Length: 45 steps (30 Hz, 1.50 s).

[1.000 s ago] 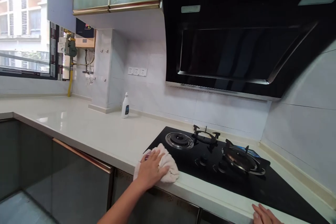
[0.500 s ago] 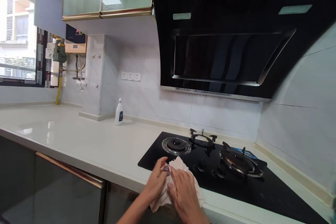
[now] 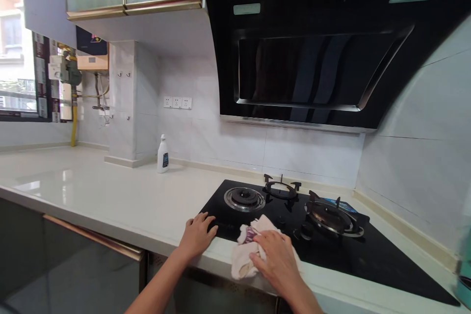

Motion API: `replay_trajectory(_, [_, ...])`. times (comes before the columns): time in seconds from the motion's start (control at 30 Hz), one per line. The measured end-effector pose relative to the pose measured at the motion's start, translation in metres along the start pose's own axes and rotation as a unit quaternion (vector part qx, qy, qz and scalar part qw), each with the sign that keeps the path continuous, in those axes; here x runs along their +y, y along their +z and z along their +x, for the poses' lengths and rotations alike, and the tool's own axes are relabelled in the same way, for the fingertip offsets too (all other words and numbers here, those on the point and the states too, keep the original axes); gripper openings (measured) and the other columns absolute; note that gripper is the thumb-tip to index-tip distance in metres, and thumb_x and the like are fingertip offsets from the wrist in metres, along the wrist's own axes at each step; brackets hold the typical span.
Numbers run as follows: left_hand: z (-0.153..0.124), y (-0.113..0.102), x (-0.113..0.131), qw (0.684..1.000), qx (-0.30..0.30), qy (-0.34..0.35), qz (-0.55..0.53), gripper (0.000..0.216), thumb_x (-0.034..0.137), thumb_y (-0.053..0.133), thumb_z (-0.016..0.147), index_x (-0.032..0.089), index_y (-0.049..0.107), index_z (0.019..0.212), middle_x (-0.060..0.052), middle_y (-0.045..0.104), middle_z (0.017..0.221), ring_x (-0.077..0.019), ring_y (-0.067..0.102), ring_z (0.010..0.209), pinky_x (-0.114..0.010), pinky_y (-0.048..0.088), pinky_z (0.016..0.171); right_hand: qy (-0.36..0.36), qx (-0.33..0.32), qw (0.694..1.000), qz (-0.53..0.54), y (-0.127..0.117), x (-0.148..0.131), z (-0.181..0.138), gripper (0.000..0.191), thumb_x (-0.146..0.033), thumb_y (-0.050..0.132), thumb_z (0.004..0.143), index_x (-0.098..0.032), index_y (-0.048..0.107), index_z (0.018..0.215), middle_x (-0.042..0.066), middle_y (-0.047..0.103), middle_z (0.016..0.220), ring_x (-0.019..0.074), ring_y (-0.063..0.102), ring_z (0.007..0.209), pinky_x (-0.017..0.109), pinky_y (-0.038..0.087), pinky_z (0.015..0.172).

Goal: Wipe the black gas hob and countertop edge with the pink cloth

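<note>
My right hand (image 3: 276,259) grips a crumpled pale pink cloth (image 3: 245,260) at the front edge of the black gas hob (image 3: 353,274). Part of the cloth lies on the glass, and part hangs over the white counter's edge. A purple patterned patch shows on it. My left hand (image 3: 198,233) rests with fingers apart at the hob's front left corner, holding nothing. Behind the hands is the left burner (image 3: 245,198), with its pan support off. That black pan support (image 3: 282,188) stands at the back of the hob. The right burner (image 3: 331,216) has its support on.
A white bottle (image 3: 163,154) stands on the counter (image 3: 110,191) near the wall. Overhead hangs a black range hood (image 3: 301,68). A blue flat item (image 3: 342,204) lies behind the right burner. A teal object (image 3: 464,274) is cut off at the right edge.
My left hand has let go of the cloth and moved left to the hob's corner. My right hand has shifted right with the cloth. The view has turned slightly right.
</note>
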<state>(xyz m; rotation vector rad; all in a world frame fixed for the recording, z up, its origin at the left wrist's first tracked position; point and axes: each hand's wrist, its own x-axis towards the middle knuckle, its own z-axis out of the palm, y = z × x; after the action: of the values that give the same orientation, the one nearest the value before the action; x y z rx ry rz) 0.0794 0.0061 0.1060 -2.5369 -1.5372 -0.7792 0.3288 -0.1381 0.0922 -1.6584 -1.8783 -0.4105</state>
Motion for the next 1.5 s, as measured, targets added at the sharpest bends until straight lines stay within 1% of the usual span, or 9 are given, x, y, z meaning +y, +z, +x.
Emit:
replay_trajectory(0.13, [-0.001, -0.002, 0.003, 0.999, -0.023, -0.008, 0.024, 0.039, 0.037, 0.048, 0.101, 0.024, 0.065, 0.135, -0.013, 0.056, 0.150, -0.0289, 0.047, 0.143, -0.051, 0.034, 0.116, 0.050, 0.008, 0.998, -0.038, -0.029, 0.050, -0.040, 0.028, -0.049, 0.055, 0.093, -0.037, 0.067, 0.115, -0.001, 0.069, 0.126, 0.0239, 0.058, 0.123, 0.045, 0.037, 0.104])
replay_trajectory(0.33, [-0.004, -0.002, 0.006, 0.999, -0.016, -0.012, 0.029, 0.040, 0.037, 0.047, 0.101, 0.025, 0.065, 0.135, -0.013, 0.056, 0.150, -0.0294, 0.047, 0.143, -0.052, 0.034, 0.116, 0.150, 0.035, 0.980, -0.123, -0.070, 0.147, -0.103, 0.041, -0.054, 0.047, 0.088, -0.034, 0.072, 0.113, 0.006, 0.071, 0.127, 0.0309, 0.061, 0.120, 0.050, 0.042, 0.097])
replay_trajectory(0.5, [-0.006, 0.000, 0.008, 0.999, -0.008, -0.003, 0.037, 0.042, 0.037, 0.046, 0.101, 0.022, 0.064, 0.136, -0.015, 0.056, 0.150, -0.0306, 0.047, 0.143, -0.053, 0.034, 0.115, 0.198, -0.005, 0.963, -0.185, -0.082, 0.202, -0.112, 0.054, -0.054, 0.036, 0.086, -0.033, 0.070, 0.123, 0.004, 0.065, 0.139, 0.0296, 0.058, 0.128, 0.052, 0.040, 0.105])
replay_trajectory(0.9, [-0.006, 0.001, 0.011, 1.000, 0.005, -0.004, 0.024, 0.040, 0.035, 0.047, 0.100, 0.021, 0.065, 0.134, -0.015, 0.057, 0.149, -0.0312, 0.048, 0.142, -0.054, 0.034, 0.115, 0.109, -0.038, 0.983, -0.140, -0.044, 0.220, -0.025, 0.052, -0.035, 0.030, 0.089, -0.024, 0.071, 0.120, 0.006, 0.071, 0.127, 0.0222, 0.065, 0.118, 0.039, 0.046, 0.103])
replay_trajectory(0.97, [-0.007, 0.002, 0.010, 1.000, 0.009, -0.003, 0.019, 0.040, 0.035, 0.047, 0.100, 0.021, 0.065, 0.134, -0.016, 0.057, 0.149, -0.0313, 0.048, 0.142, -0.054, 0.034, 0.115, 0.111, -0.021, 0.983, -0.144, -0.044, 0.223, -0.025, 0.053, -0.038, 0.032, 0.088, -0.024, 0.069, 0.124, 0.007, 0.067, 0.133, 0.0237, 0.061, 0.124, 0.041, 0.045, 0.106])
replay_trajectory(1.03, [-0.007, 0.003, 0.008, 1.000, 0.013, -0.002, 0.013, 0.040, 0.035, 0.047, 0.100, 0.021, 0.065, 0.133, -0.016, 0.057, 0.148, -0.0314, 0.048, 0.142, -0.054, 0.034, 0.115, 0.135, 0.006, 0.978, -0.160, -0.048, 0.224, -0.033, 0.057, -0.045, 0.035, 0.087, -0.024, 0.066, 0.129, 0.012, 0.062, 0.139, 0.0305, 0.055, 0.131, 0.051, 0.042, 0.108])
replay_trajectory(1.17, [-0.008, 0.005, 0.007, 1.000, 0.010, 0.000, -0.001, 0.040, 0.035, 0.048, 0.100, 0.021, 0.066, 0.133, -0.015, 0.057, 0.149, -0.0326, 0.047, 0.143, -0.054, 0.034, 0.115, 0.180, 0.023, 0.964, -0.193, -0.063, 0.227, -0.063, 0.051, -0.057, 0.045, 0.082, -0.035, 0.070, 0.121, 0.016, 0.065, 0.130, 0.0426, 0.054, 0.128, 0.066, 0.042, 0.098])
replay_trajectory(1.33, [-0.008, 0.004, 0.008, 1.000, 0.004, 0.000, -0.003, 0.040, 0.035, 0.048, 0.100, 0.021, 0.066, 0.133, -0.016, 0.056, 0.149, -0.0329, 0.046, 0.144, -0.055, 0.033, 0.116, 0.175, -0.022, 0.960, -0.216, -0.071, 0.233, -0.074, 0.041, -0.053, 0.049, 0.081, -0.037, 0.074, 0.109, 0.017, 0.068, 0.116, 0.0427, 0.059, 0.117, 0.065, 0.044, 0.090])
replay_trajectory(1.5, [-0.009, 0.003, 0.008, 1.000, 0.006, 0.000, -0.007, 0.039, 0.036, 0.049, 0.100, 0.023, 0.066, 0.132, -0.016, 0.057, 0.148, -0.0320, 0.046, 0.143, -0.054, 0.034, 0.115, 0.114, -0.079, 0.970, -0.201, -0.061, 0.240, -0.039, 0.030, -0.035, 0.053, 0.081, -0.029, 0.077, 0.098, 0.015, 0.069, 0.114, 0.0350, 0.062, 0.108, 0.051, 0.047, 0.094])
